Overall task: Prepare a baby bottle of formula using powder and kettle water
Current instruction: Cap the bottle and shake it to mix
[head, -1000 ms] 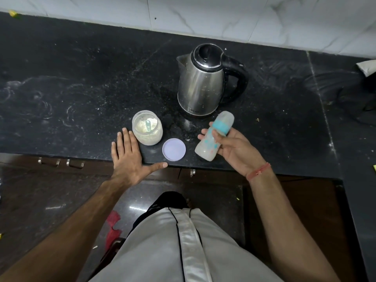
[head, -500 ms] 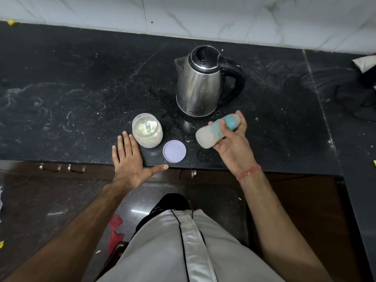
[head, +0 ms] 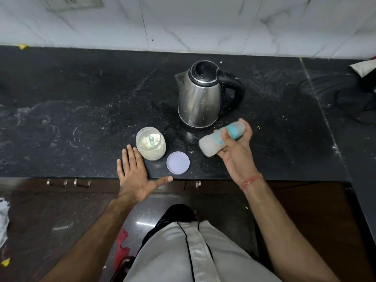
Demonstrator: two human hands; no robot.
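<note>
My right hand [head: 236,157] grips a baby bottle [head: 211,144] with a teal collar. The bottle lies nearly sideways in the air, cap end toward the right, just in front of the steel kettle [head: 200,98]. The bottle looks blurred. An open jar of pale formula powder [head: 151,143] with a small scoop inside stands left of the kettle. Its lilac lid [head: 178,162] lies flat beside it. My left hand [head: 135,176] rests flat on the counter's front edge, fingers spread, touching the jar's left side or close to it.
The black stone counter [head: 71,110] is dusted with powder marks. White tiled wall with a socket plate [head: 73,2] runs behind. Dark cable and cloth [head: 358,100] lie at far right. Drawer handles [head: 68,183] sit under the counter edge.
My right hand has tipped the bottle from a steep slant to nearly sideways and moved it slightly right, as in shaking. The left hand has stayed put.
</note>
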